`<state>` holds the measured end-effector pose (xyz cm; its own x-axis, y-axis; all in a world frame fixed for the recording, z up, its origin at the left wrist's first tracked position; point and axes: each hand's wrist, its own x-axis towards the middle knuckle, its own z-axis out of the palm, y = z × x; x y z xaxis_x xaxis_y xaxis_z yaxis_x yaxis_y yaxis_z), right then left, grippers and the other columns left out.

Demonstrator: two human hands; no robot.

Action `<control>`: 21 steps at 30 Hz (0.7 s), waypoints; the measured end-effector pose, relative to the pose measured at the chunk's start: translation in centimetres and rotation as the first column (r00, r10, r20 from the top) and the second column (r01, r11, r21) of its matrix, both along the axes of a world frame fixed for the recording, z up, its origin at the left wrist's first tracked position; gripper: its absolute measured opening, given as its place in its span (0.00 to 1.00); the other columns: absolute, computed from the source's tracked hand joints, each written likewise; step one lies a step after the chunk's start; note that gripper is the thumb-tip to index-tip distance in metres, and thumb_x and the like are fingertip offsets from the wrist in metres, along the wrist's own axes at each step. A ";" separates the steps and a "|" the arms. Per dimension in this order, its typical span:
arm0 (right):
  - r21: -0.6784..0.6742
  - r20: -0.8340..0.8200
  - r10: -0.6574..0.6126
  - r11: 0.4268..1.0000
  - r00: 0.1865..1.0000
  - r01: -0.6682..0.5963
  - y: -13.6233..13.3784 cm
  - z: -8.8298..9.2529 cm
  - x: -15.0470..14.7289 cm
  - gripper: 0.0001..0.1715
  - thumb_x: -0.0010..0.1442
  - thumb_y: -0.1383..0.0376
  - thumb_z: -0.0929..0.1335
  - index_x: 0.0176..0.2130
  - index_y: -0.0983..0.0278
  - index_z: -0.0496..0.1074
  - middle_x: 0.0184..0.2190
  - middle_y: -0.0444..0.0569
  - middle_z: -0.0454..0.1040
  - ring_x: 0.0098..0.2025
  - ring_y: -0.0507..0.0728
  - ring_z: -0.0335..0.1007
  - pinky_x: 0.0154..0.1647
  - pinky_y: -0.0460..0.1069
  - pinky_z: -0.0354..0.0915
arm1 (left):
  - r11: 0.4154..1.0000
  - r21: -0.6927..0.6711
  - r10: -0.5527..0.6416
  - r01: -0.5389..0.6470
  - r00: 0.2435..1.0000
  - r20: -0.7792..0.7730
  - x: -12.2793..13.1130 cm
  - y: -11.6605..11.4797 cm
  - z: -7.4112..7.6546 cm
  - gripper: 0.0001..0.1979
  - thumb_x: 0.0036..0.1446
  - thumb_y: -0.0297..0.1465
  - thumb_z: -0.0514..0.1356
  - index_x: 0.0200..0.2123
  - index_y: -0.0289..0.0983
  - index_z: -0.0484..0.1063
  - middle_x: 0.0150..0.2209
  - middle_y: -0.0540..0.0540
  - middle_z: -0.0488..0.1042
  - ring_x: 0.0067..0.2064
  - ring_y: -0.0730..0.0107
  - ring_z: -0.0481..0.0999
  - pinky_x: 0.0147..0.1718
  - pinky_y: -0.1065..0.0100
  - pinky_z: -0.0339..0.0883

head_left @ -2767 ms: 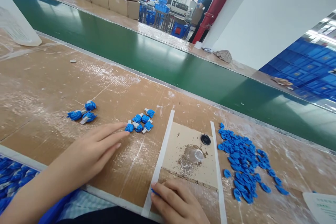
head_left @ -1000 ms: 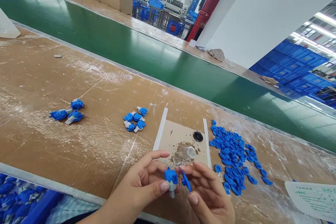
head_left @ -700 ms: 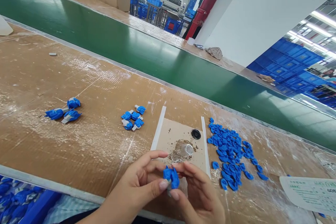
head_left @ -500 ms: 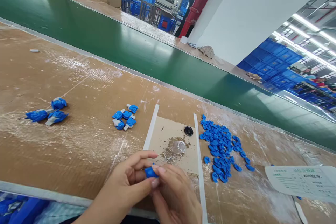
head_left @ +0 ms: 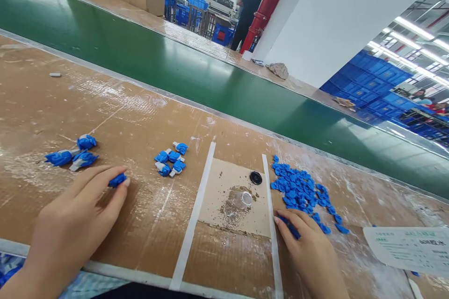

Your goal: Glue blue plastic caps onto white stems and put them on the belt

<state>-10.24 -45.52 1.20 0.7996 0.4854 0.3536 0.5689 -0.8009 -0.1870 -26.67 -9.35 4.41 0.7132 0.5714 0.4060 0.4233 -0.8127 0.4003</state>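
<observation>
From the left hand (head_left: 75, 215), a lane runs at 3 o'clock across the cardboard-covered surface (head_left: 115, 229) to the white strip (head_left: 191, 229), the first thing in the way. At 12 o'clock, a cluster of blue parts (head_left: 70, 155) blocks forward reach; a second cluster (head_left: 170, 161) sits at 2 o'clock. The right hand (head_left: 308, 247) lies just beside the other white strip (head_left: 272, 247) at 9 o'clock, with a heap of blue pieces (head_left: 298, 184) at 12 o'clock and room at 3 o'clock up to a paper sheet (head_left: 409, 250).
</observation>
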 end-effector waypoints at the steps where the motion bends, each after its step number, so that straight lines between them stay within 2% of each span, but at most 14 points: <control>1: -0.016 -0.009 0.005 1.000 1.000 -0.005 0.2 0.0 0.1 0.26 0.69 0.51 0.57 0.37 0.62 0.76 0.38 0.52 0.79 0.38 0.62 0.77 0.37 0.57 0.72 | 0.994 0.107 -0.028 0.035 0.998 -0.059 0.1 0.6 0.0 0.15 0.67 0.35 0.50 0.50 0.35 0.69 0.53 0.39 0.73 0.55 0.49 0.72 0.58 0.50 0.63; 4: -0.040 0.008 0.028 0.999 1.000 -0.028 0.5 0.4 0.2 0.24 0.68 0.54 0.57 0.35 0.61 0.76 0.34 0.51 0.79 0.34 0.61 0.77 0.30 0.54 0.71 | 0.962 0.248 -0.070 0.116 0.980 -0.184 0.5 1.9 0.1 0.17 0.68 0.33 0.48 0.50 0.28 0.69 0.55 0.31 0.67 0.58 0.44 0.67 0.60 0.48 0.59; 8: 0.033 -0.077 0.010 0.999 0.997 -0.007 0.8 1.1 0.3 0.22 0.64 0.53 0.59 0.33 0.59 0.76 0.33 0.49 0.79 0.32 0.60 0.78 0.27 0.53 0.70 | 0.947 0.252 -0.186 0.198 0.980 -0.070 1.4 1.9 0.2 0.15 0.66 0.32 0.50 0.50 0.33 0.70 0.55 0.35 0.66 0.58 0.48 0.66 0.60 0.50 0.59; 11: 0.139 -0.264 -0.105 0.980 0.959 0.145 1.1 1.4 -0.3 0.22 0.60 0.49 0.61 0.34 0.58 0.77 0.33 0.48 0.80 0.30 0.60 0.77 0.29 0.53 0.72 | 0.907 0.230 -0.351 0.352 0.935 -0.049 2.5 1.2 0.3 0.14 0.66 0.31 0.51 0.48 0.35 0.72 0.51 0.36 0.70 0.54 0.50 0.69 0.55 0.50 0.64; 14: 0.201 -0.453 -0.240 0.911 0.859 0.361 0.8 1.3 -1.1 0.27 0.56 0.43 0.63 0.38 0.59 0.78 0.30 0.49 0.80 0.30 0.62 0.77 0.31 0.54 0.73 | 0.845 0.240 -0.474 0.478 0.877 -0.080 3.6 0.7 0.1 0.14 0.66 0.30 0.50 0.48 0.35 0.74 0.49 0.37 0.73 0.51 0.51 0.72 0.51 0.51 0.66; 16: 0.231 -0.497 -0.301 0.858 0.814 0.458 0.4 1.1 -1.7 0.31 0.55 0.40 0.64 0.41 0.61 0.77 0.29 0.49 0.80 0.30 0.63 0.78 0.32 0.55 0.72 | 0.812 0.259 -0.513 0.524 0.851 -0.114 4.1 0.7 -0.1 0.15 0.66 0.30 0.49 0.48 0.35 0.74 0.49 0.36 0.74 0.48 0.50 0.73 0.48 0.51 0.67; 18: 0.270 -0.425 -0.338 0.838 0.839 0.474 0.0 1.0 -2.1 0.31 0.55 0.40 0.64 0.40 0.61 0.77 0.30 0.50 0.80 0.30 0.62 0.77 0.32 0.55 0.72 | 0.791 0.286 -0.526 0.542 0.840 -0.136 4.5 0.9 -0.5 0.16 0.67 0.31 0.48 0.48 0.34 0.74 0.47 0.35 0.75 0.45 0.49 0.74 0.46 0.51 0.67; 19: 0.290 -0.352 -0.337 0.848 0.873 0.444 -0.1 1.0 -2.2 0.29 0.57 0.41 0.64 0.39 0.61 0.77 0.31 0.50 0.80 0.30 0.62 0.77 0.33 0.55 0.71 | 0.785 0.295 -0.529 0.545 0.837 -0.141 4.6 1.0 -0.7 0.17 0.67 0.31 0.48 0.48 0.33 0.74 0.47 0.34 0.74 0.44 0.48 0.75 0.45 0.50 0.67; 21: 0.304 -0.176 -0.264 0.902 0.948 0.307 -0.2 1.0 -2.2 0.25 0.61 0.45 0.64 0.39 0.61 0.77 0.36 0.50 0.80 0.33 0.61 0.77 0.36 0.55 0.71 | 0.778 0.303 -0.534 0.550 0.833 -0.142 4.7 1.2 -1.1 0.17 0.67 0.32 0.48 0.47 0.31 0.73 0.46 0.33 0.74 0.43 0.47 0.74 0.43 0.49 0.67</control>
<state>-12.46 -45.72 2.17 0.9352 0.1055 0.3379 0.2786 -0.8082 -0.5188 -21.93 -8.12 3.30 0.8879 -0.0706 0.4545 -0.1152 -0.9908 0.0712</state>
